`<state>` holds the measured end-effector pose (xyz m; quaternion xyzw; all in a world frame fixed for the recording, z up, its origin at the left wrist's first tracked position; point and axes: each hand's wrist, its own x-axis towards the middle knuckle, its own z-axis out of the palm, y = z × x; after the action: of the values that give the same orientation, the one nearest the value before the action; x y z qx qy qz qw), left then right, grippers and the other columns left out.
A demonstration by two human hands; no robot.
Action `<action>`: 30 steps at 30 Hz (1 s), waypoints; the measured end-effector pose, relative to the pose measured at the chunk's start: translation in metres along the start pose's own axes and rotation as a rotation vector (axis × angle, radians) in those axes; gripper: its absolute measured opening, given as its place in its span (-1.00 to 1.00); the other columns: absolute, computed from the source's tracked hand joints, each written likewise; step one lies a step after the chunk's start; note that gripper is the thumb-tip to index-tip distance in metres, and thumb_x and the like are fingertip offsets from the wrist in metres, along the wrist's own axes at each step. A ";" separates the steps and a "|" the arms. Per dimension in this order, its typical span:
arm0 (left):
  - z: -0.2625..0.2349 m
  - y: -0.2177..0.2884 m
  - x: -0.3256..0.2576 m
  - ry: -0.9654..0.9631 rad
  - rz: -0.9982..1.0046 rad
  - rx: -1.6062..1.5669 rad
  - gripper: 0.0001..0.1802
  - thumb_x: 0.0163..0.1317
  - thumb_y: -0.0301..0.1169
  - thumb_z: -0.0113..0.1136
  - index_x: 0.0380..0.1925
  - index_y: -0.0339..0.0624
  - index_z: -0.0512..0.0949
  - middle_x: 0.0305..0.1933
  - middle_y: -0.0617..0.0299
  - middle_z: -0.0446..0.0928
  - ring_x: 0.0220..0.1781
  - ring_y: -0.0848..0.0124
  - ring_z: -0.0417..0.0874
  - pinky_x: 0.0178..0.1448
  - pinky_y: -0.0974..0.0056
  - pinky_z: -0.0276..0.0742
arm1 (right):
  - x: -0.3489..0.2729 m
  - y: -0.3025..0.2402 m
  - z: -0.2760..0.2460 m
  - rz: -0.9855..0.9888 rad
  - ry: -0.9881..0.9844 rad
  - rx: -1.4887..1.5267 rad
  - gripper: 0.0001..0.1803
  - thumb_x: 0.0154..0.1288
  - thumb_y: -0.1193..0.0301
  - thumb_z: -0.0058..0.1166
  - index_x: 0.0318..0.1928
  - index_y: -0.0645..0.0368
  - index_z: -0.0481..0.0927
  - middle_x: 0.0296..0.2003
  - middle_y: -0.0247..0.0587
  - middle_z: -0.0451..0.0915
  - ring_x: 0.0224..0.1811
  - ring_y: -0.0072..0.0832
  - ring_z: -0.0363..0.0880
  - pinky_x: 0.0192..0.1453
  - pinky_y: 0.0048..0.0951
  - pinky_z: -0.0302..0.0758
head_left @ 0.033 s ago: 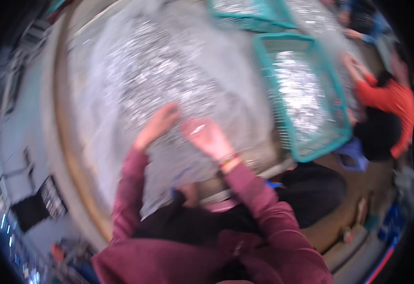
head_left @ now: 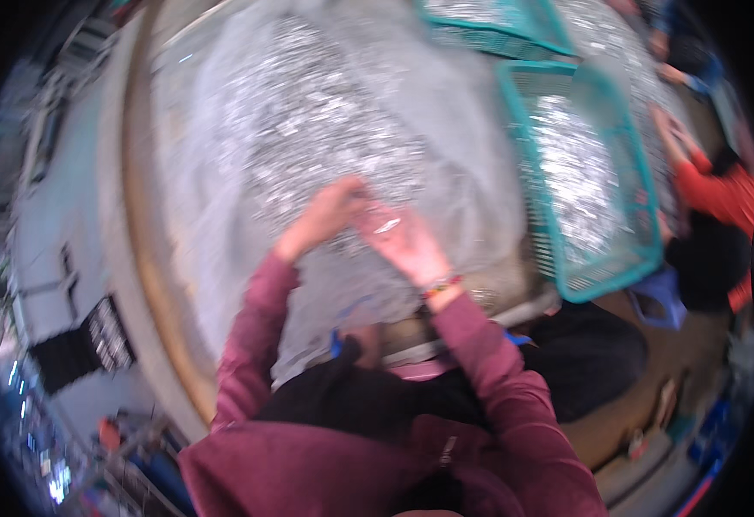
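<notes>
Resting on silvery heap (head_left: pixel 308 129): left hand (head_left: pixel 325 215), right hand (head_left: pixel 403 241), close together; finger grip blurred, cannot tell

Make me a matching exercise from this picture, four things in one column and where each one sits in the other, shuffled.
Things:
1. person's left hand
2. person's right hand
3. teal plastic mesh basket
4. co-worker's orange sleeve

Places:
A. far right edge, beyond the basket
B. on the heap of small silvery pieces, left of the other hand
C. right of the heap, holding more silvery pieces
D. on the heap, above a beaded wristband

Pairs: 1-B, 2-D, 3-C, 4-A
</notes>
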<state>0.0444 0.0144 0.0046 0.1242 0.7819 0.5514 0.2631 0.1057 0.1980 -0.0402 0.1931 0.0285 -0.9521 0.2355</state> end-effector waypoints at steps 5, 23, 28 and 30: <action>0.024 0.056 0.012 -0.079 0.453 0.451 -0.72 0.28 -0.35 0.00 -0.09 -0.26 0.50 -0.12 0.07 0.60 -0.12 0.28 0.62 -0.05 0.26 0.52 | 0.003 -0.013 0.019 -0.059 0.140 -0.068 -0.60 0.22 0.35 0.02 0.02 0.32 0.44 -0.20 0.03 0.54 -0.14 -0.29 0.53 0.03 -0.38 0.51; 0.016 -0.052 0.074 0.245 0.185 0.597 -0.82 -0.01 -0.50 0.20 -0.33 -0.19 0.60 -0.40 0.04 0.61 -0.34 0.17 0.65 -0.19 0.22 0.54 | -0.001 -0.050 -0.006 0.014 -0.060 -0.020 -0.51 0.41 0.34 -0.18 0.28 0.27 0.20 -0.25 -0.14 0.48 -0.17 -0.32 0.46 -0.07 -0.36 0.44; -0.016 -0.040 0.035 0.382 0.063 0.488 -0.82 -0.02 -0.43 0.28 -0.35 -0.17 0.62 -0.35 0.20 0.65 -0.20 0.42 0.64 -0.13 0.33 0.51 | -0.009 -0.049 0.003 0.012 -0.081 0.006 -0.45 0.43 0.21 -0.28 0.26 0.35 0.19 0.16 0.12 0.34 0.24 -0.04 0.31 0.26 -0.15 0.35; -0.020 -0.038 0.028 0.422 0.019 0.447 -0.84 -0.02 -0.43 0.27 -0.39 -0.21 0.60 -0.33 0.20 0.65 -0.23 0.43 0.63 -0.15 0.34 0.51 | -0.012 -0.048 0.006 -0.013 -0.080 -0.039 -0.49 0.43 0.30 -0.23 0.27 0.35 0.18 0.16 0.11 0.34 0.22 -0.07 0.34 0.27 -0.18 0.36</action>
<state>0.0136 -0.0018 -0.0329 0.0690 0.9199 0.3819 0.0558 0.0915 0.2450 -0.0320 0.1503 0.0387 -0.9597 0.2341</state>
